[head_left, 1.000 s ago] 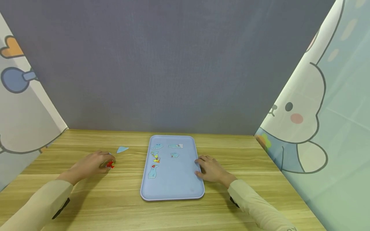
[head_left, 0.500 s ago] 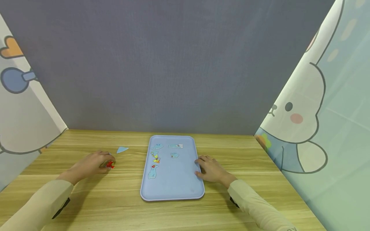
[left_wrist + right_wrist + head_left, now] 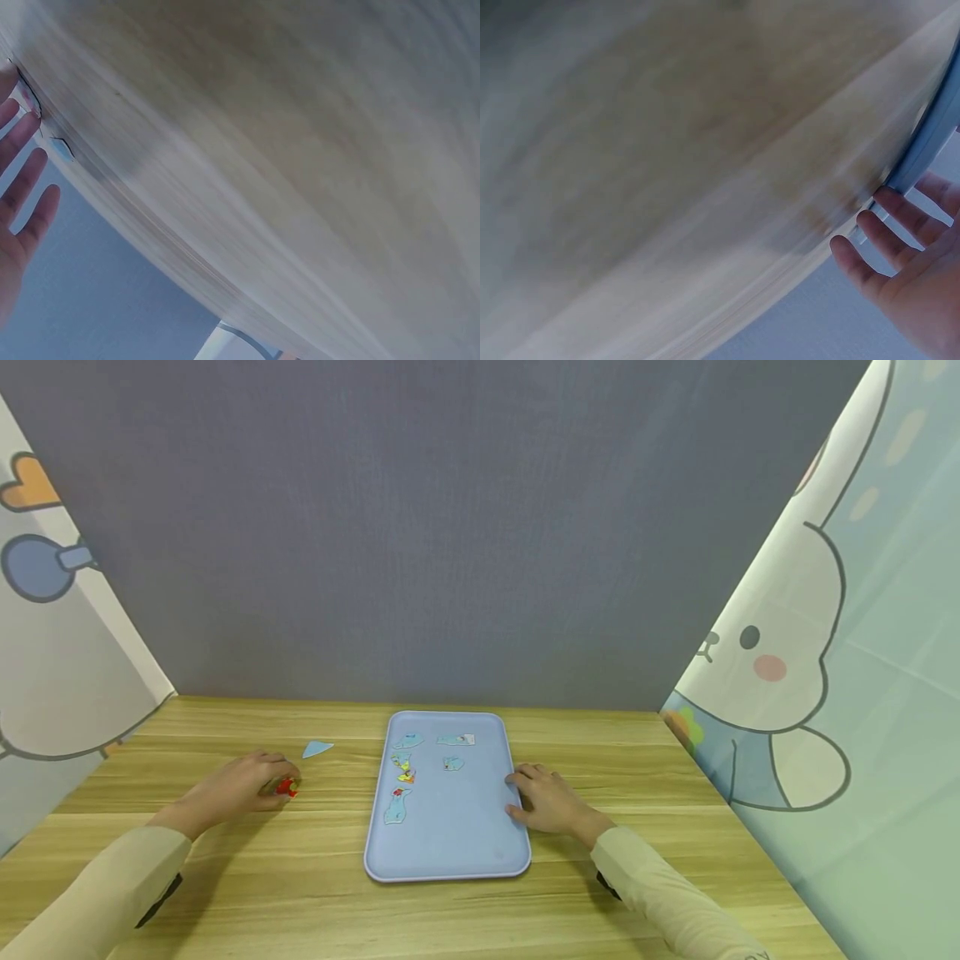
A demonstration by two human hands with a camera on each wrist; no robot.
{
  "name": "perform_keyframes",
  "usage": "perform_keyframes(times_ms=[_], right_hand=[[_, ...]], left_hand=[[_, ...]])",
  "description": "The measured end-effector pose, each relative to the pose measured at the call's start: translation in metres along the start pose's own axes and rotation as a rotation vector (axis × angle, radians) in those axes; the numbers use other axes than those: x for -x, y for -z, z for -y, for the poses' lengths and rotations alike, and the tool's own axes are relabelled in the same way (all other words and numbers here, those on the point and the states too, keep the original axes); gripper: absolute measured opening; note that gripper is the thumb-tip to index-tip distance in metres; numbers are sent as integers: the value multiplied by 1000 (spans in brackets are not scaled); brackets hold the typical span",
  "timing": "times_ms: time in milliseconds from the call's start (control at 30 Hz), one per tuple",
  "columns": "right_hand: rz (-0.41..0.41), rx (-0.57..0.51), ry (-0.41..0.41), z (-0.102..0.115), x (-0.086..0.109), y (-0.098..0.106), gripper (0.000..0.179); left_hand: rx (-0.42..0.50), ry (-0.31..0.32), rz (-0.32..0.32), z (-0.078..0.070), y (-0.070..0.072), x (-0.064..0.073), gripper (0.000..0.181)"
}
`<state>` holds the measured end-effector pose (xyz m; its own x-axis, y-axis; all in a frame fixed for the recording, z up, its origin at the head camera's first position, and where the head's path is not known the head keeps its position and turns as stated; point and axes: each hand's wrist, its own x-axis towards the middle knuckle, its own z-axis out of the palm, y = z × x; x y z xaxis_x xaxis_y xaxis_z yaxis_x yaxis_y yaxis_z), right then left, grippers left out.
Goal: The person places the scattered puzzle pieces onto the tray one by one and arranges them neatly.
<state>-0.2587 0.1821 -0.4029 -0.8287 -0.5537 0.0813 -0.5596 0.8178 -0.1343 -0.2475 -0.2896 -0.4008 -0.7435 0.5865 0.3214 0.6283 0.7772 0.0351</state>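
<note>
My left hand [image 3: 243, 783] is low over the table, left of the tray, pinching a red and yellow puzzle piece [image 3: 287, 787] between thumb and fingertips. Its other fingers [image 3: 25, 182] are spread in the left wrist view. Just beyond that hand lies a light-blue triangular piece [image 3: 317, 749]. My right hand [image 3: 550, 799] rests at the right rim of the pale blue tray [image 3: 457, 852], thumb and index fingertip touching the rim. In the right wrist view its loosely extended fingers [image 3: 885, 240] meet the tray's side.
Inside the tray lie several flat cut pieces: a light-blue one with a red mark [image 3: 396, 807], a yellow-patterned one [image 3: 403, 765], and small blue ones [image 3: 453, 763] near the far end. The wooden table [image 3: 300, 893] ends at a grey panel [image 3: 420, 568]; cartoon-printed walls flank it.
</note>
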Motion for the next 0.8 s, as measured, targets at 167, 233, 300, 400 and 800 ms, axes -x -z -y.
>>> perform_keyframes(times_ms=[167, 233, 300, 400, 800], right_hand=[[0, 3, -1, 0, 0, 0, 46], [-1, 0, -2, 1, 0, 1, 46], [-1, -2, -2, 1, 0, 1, 47], [1, 0, -3, 1, 0, 1, 47], [-2, 6, 1, 1, 1, 1, 47]], left_hand=[[-1, -12, -11, -1, 1, -1, 29], [-5, -12, -15, -1, 1, -2, 30], [-1, -8, -6, -1, 1, -3, 30], [-1, 6, 6, -1, 1, -3, 29], [-14, -9, -26, -9, 4, -9, 27]])
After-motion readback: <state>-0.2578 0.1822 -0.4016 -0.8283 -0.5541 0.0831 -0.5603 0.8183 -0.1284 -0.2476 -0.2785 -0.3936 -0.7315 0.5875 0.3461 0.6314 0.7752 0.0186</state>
